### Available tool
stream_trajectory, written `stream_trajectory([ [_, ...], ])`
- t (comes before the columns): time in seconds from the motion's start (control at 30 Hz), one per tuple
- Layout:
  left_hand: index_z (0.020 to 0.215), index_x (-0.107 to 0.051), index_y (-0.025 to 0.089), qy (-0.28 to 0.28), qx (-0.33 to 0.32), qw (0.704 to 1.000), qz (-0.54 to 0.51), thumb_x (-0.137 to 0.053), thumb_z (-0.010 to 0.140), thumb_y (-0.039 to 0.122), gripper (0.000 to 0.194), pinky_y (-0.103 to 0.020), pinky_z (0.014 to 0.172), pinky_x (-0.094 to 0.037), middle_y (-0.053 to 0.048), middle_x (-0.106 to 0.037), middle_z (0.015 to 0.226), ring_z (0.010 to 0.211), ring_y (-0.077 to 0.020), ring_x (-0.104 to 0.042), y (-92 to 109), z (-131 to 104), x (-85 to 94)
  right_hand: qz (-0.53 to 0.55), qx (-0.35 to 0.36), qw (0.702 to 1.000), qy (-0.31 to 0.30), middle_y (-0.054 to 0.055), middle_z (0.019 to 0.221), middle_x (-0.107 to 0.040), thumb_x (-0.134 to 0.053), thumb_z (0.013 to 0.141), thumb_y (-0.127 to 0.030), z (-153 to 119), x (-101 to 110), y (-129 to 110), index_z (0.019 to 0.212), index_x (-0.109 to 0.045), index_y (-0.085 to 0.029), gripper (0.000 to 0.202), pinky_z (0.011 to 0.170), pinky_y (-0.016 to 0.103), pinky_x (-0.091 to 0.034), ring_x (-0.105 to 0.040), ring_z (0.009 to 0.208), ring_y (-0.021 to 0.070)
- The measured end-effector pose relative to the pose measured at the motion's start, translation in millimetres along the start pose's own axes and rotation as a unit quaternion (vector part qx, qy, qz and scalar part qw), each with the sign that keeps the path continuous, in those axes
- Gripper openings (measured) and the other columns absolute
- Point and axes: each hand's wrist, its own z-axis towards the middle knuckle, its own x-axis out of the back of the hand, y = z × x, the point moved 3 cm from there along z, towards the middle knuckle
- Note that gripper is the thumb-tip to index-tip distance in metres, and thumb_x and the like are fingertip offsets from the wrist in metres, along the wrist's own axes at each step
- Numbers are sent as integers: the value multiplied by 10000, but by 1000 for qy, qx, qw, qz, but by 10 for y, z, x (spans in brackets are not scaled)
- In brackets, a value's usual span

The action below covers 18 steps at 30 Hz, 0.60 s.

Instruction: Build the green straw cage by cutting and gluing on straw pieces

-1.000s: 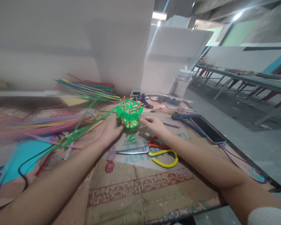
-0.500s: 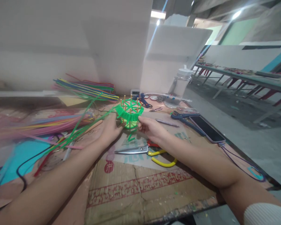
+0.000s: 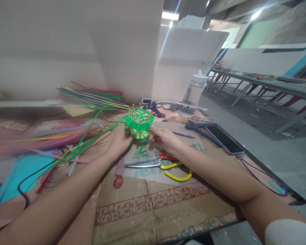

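A small round craft piece (image 3: 139,126) of bright green pipe cleaners stands upright on the table, with several wooden sticks rising through a spoked top ring and a green base below. My left hand (image 3: 121,137) grips its left side, the thumb near the base and the other fingers partly hidden. On the right side my right hand (image 3: 163,136) is closed, with thumb and forefinger pinching the green edge. A short bent green scrap (image 3: 142,149) lies just in front. Nearer me rest scissors (image 3: 177,165) with red and yellow handles.
Pipe cleaners in bundles (image 3: 91,97) lie at the back left. A blue glue gun (image 3: 155,109) and a water bottle (image 3: 193,93) stand behind. Pliers (image 3: 202,131) and a phone (image 3: 225,139) lie right, by the table edge. Cardboard (image 3: 132,217) covers the front.
The view has shifted slightly, so everything sits a little further left. Both hands stay at the green craft piece, which seems to have tilted or turned very slightly.
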Motion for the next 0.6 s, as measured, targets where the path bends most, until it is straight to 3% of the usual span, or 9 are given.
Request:
stream_trajectory([
  [0.13,965,-545,202,7,20,1000,10,-610,858,372,211,-404,832,-499,-61,-636,916,898,-261,-621,-45,3,-7,-82,23,996,21,10,613,-667,-747,733,-622,55,120,-11,839,-693,-153,483,532,235,-468,-570,525,104],
  [0.3,984,-571,189,-2,10,1000,5,-540,892,362,198,-408,850,-502,-91,-664,968,916,-267,-628,-15,22,13,-138,71,987,43,-16,613,-669,-835,650,-539,141,264,-69,709,-579,-191,435,532,221,-450,-555,532,95],
  [0.47,918,-600,198,-8,-8,1000,2,-532,897,350,167,-409,867,-504,-94,-679,933,929,-280,-630,40,43,44,-225,94,969,30,8,631,-700,-749,779,-429,188,308,-116,708,-620,-190,281,580,245,-487,-587,561,118],
  [0.6,995,-606,185,-9,-16,1000,-12,-552,891,334,190,-403,885,-512,-90,-686,978,938,-264,-638,70,37,45,-304,120,945,29,23,685,-727,-712,815,-320,190,360,-189,726,-645,-184,176,626,251,-498,-629,616,133],
])
